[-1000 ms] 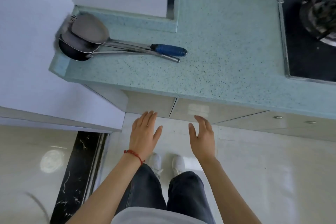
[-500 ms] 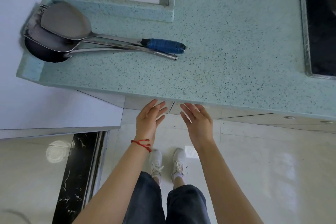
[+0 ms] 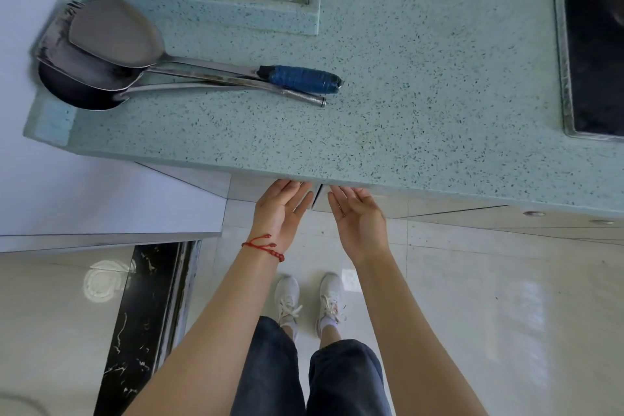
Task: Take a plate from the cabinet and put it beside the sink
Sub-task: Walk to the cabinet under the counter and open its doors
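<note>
Both hands reach under the front edge of the speckled green countertop (image 3: 405, 111). My left hand (image 3: 280, 209), with a red string bracelet on the wrist, has its palm turned inward and its fingertips hidden under the counter lip. My right hand (image 3: 359, 216) mirrors it, palm turned inward, fingers up against the same lip. Between them runs the seam of two pale cabinet doors (image 3: 319, 199) below the counter. The doors look shut. Neither hand holds anything. No plate and no sink are in view.
Metal spatulas and a ladle (image 3: 111, 54) lie on the counter's left end, one handle wrapped in blue tape (image 3: 300, 79). A black stove top (image 3: 594, 44) is set into the counter at the right. Glossy floor tiles and my white shoes (image 3: 309, 300) are below.
Both hands have moved up and forward from below the counter to its front lip, and turned palm to palm. The view has shifted closer to the counter.
</note>
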`<state>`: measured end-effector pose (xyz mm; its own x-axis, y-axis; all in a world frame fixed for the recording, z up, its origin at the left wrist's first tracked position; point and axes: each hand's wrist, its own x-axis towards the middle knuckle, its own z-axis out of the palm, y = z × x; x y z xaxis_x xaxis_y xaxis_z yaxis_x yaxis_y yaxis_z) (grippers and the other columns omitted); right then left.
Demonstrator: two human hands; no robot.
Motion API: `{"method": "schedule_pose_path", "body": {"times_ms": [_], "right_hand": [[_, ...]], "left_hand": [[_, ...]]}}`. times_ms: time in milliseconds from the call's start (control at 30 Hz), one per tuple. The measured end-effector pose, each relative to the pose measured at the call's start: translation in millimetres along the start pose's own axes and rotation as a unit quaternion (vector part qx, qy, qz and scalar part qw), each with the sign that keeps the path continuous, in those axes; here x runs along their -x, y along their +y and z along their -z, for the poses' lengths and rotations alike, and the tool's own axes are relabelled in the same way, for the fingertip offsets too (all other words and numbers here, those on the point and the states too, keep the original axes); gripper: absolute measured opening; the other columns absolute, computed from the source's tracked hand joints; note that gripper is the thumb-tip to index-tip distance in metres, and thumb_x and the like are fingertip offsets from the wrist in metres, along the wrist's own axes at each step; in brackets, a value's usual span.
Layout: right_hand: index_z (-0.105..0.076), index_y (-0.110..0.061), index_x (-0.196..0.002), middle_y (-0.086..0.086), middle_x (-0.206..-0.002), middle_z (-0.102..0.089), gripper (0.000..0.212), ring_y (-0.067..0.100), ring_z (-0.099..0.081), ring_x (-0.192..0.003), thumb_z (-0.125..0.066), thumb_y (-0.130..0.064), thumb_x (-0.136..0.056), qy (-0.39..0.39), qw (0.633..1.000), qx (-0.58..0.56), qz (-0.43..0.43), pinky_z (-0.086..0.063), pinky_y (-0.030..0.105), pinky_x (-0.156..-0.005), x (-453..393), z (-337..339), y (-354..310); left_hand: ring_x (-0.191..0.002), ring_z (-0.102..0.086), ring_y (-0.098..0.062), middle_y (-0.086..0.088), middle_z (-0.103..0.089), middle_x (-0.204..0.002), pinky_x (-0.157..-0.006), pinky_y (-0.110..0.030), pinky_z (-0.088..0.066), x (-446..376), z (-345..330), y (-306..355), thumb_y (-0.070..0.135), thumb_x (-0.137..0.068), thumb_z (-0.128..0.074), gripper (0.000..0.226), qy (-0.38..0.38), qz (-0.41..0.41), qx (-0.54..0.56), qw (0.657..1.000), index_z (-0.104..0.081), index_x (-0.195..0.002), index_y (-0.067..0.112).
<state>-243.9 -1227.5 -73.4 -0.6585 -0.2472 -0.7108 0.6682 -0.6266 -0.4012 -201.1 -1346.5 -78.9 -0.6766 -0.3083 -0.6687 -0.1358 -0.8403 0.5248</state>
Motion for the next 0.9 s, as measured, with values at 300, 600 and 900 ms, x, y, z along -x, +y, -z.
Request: {"method": "schedule_pose_path", "body": {"times_ms": [300, 600, 900], "right_hand": [[-0.049, -0.009, -0.070, 0.008, -0.066, -0.062, 0.029, 0.020, -0.064, -0.063, -0.045, 0.016, -0.085, 0.068, 0.997, 0.030, 0.034, -0.053, 0.035, -0.083, 27.3, 22.7, 18.9], [-0.054, -0.009, -0.064, 0.009, -0.071, -0.065, 0.023, 0.023, -0.062, -0.067, -0.059, 0.000, -0.085, 0.129, 0.980, 0.137, 0.058, -0.056, 0.031, -0.076, 56.7, 49.8, 29.6], [-0.055, -0.008, -0.066, 0.012, -0.073, -0.059, 0.020, 0.026, -0.058, -0.068, -0.062, 0.001, -0.082, 0.144, 0.965, 0.202, 0.085, -0.054, 0.036, -0.080, 92.7, 92.2, 32.2]], "left_hand": [[-0.073, -0.070, -0.014, 0.000, -0.072, -0.068, -0.071, -0.023, -0.058, 23.3, 19.6, -13.8, -0.003, -0.083, -0.056, 0.016, 0.059, -0.011, -0.034, 0.998, -0.059, -0.077, 0.012], [-0.074, -0.067, -0.013, 0.001, -0.070, -0.073, -0.063, -0.019, -0.055, 55.6, 57.5, -26.0, 0.014, -0.082, -0.063, 0.005, 0.106, -0.046, -0.169, 0.979, -0.064, -0.078, 0.016], [-0.058, -0.063, -0.006, 0.004, -0.069, -0.059, -0.050, -0.013, -0.049, 85.0, 93.1, -25.4, 0.007, -0.079, -0.065, 0.009, 0.112, -0.040, -0.181, 0.976, -0.063, -0.074, 0.014]]}}
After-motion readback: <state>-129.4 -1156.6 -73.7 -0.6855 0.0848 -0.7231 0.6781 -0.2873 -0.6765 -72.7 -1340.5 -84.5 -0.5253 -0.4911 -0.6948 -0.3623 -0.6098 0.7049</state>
